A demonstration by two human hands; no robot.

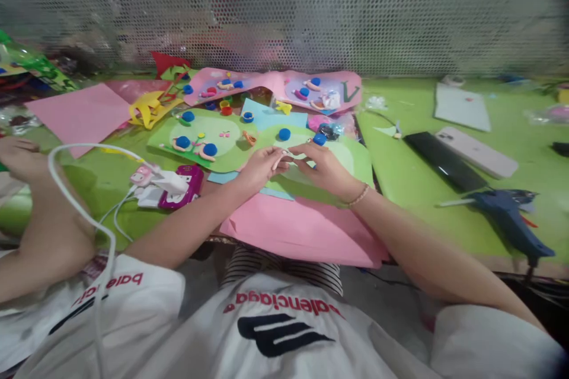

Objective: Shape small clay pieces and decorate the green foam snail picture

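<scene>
My left hand (265,166) is closed in a pinch above the green paper cutout (306,189). Between its fingertips shows a small pale pinkish piece (279,160), perhaps soft clay. Close on the right, my right hand (324,167) brings its thumb and fingers together at the same spot; what they grip is too small to make out. A round blue piece (284,134) lies just beyond the fingertips, and another blue piece (319,139) sits behind my right hand. On the cutout's left half are small figures with blue round tops (182,142).
Pink paper (302,231) lies along the near edge. A purple socket block with chargers (182,186) and a white cable stand left. At right are a black phone (444,160), a pale phone (478,151) and a blue glue gun (511,219). Another person's arm (48,207) rests far left.
</scene>
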